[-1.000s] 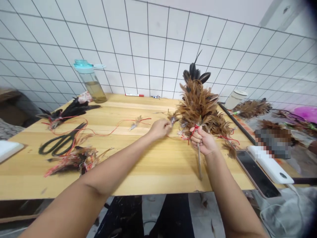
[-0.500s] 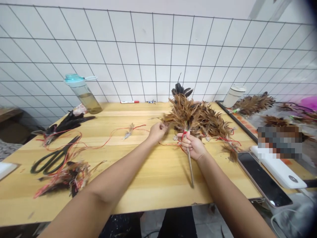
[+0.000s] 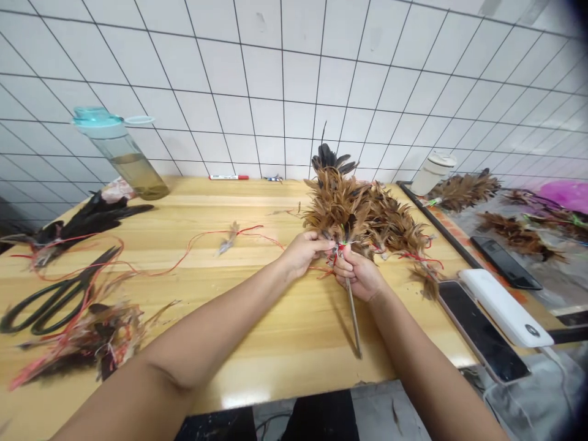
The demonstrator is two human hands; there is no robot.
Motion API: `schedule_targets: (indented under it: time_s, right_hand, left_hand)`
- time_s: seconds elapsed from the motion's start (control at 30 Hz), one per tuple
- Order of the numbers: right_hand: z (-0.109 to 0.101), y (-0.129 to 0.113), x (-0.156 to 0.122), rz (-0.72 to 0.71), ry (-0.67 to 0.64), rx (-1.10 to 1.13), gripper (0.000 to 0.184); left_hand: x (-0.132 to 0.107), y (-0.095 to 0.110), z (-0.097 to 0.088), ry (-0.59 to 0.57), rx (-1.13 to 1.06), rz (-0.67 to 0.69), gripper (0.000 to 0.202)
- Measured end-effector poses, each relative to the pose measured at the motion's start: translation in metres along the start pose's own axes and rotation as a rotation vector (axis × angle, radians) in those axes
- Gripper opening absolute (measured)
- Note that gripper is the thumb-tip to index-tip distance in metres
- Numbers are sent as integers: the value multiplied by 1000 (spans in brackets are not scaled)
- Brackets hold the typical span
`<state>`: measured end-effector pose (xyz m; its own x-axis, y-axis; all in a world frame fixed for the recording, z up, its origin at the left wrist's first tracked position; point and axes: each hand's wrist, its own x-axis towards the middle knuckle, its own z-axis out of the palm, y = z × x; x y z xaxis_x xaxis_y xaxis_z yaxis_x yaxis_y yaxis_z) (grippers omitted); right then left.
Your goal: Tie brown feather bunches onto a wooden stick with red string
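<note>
A feather duster (image 3: 349, 205) of brown feathers with a black tip stands tilted over the wooden table (image 3: 257, 306). My right hand (image 3: 361, 275) is wrapped round its thin stick (image 3: 353, 321) just below the feathers, where red thread (image 3: 337, 252) is wound. My left hand (image 3: 305, 252) is pinched against the base of the feathers beside the right hand, holding a small feather there. A red thread (image 3: 202, 245) trails left across the table from the duster.
Black scissors (image 3: 50, 297), loose black feathers (image 3: 87, 217) and a tangled feather bundle (image 3: 87, 337) lie at the left. A water bottle (image 3: 122, 156) and a marker (image 3: 228, 177) stand by the tiled wall. Two phones (image 3: 482, 331) and a white power bank (image 3: 505, 306) lie right.
My left hand has moved right with a small feather, up to the duster's bound base beside my right hand. The duster has tilted lower and nearer to me.
</note>
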<state>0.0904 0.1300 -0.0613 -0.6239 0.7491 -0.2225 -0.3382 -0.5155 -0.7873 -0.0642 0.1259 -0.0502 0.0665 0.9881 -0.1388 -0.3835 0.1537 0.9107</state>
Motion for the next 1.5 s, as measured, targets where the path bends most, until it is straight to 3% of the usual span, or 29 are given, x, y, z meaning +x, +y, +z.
schedule_targets:
  time_s: [0.27, 0.5, 0.67, 0.77, 1.17, 1.27, 1.4, 1.5]
  right_hand:
    - [0, 3, 1, 15, 8, -35, 43]
    - [0, 3, 0, -45, 77, -134, 48]
    - [2, 0, -2, -70, 103, -159, 47]
    - [2, 0, -3, -75, 120, -163, 47]
    - [-4, 1, -3, -70, -19, -184, 42]
    - [-6, 2, -2, -78, -33, -195, 41]
    - [-7, 1, -2, -75, -88, -189, 39]
    - [-6, -3, -5, -71, -123, -182, 38]
  left_hand:
    - [-5, 0, 3, -30, -13, -30, 29]
    - [-6, -6, 9, 46, -29, -6, 28]
    - [-11, -7, 14, -28, -60, -22, 25]
    - [-14, -7, 17, -14, -74, 3, 27]
    - [-13, -9, 20, -5, -237, -13, 24]
    - [-11, -8, 16, -54, -215, -48, 23]
    - [-9, -3, 8, -218, -91, -137, 22]
    - [-9, 3, 2, -314, -1, -75, 31]
